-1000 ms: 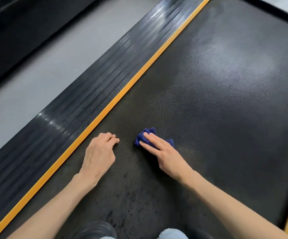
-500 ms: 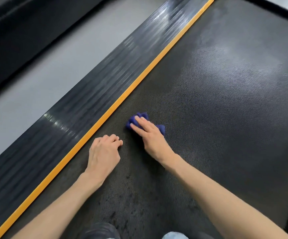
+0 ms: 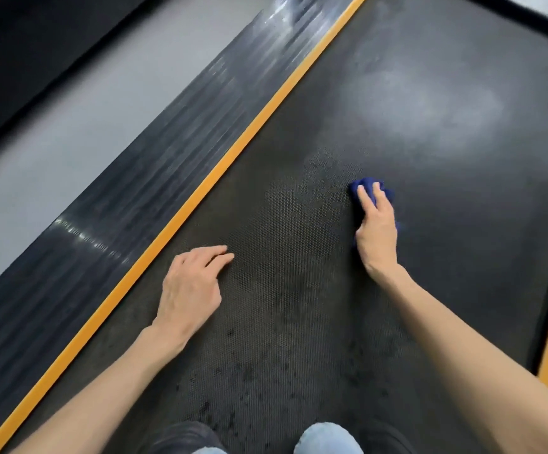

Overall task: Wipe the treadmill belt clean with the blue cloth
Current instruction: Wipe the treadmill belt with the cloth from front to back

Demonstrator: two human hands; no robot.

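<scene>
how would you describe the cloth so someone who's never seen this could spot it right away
Start at the wide black treadmill belt that runs between the orange stripes. On its right half, the right hand presses flat on a small bunched blue cloth. Its deep blue sets it apart from the black surface, and the left hand, nearer the left stripe, holds nothing.

Your left hand (image 3: 190,290) is resting on the belt (image 3: 299,208), near the edge strip (image 3: 233,149) running along its left side. The side rail (image 3: 135,198) is lying beyond that strip, with the floor (image 3: 53,126) further left. Your right hand (image 3: 377,231) is pressing on the cloth (image 3: 364,186), which is lying on the belt farther ahead and well to the right.
</scene>
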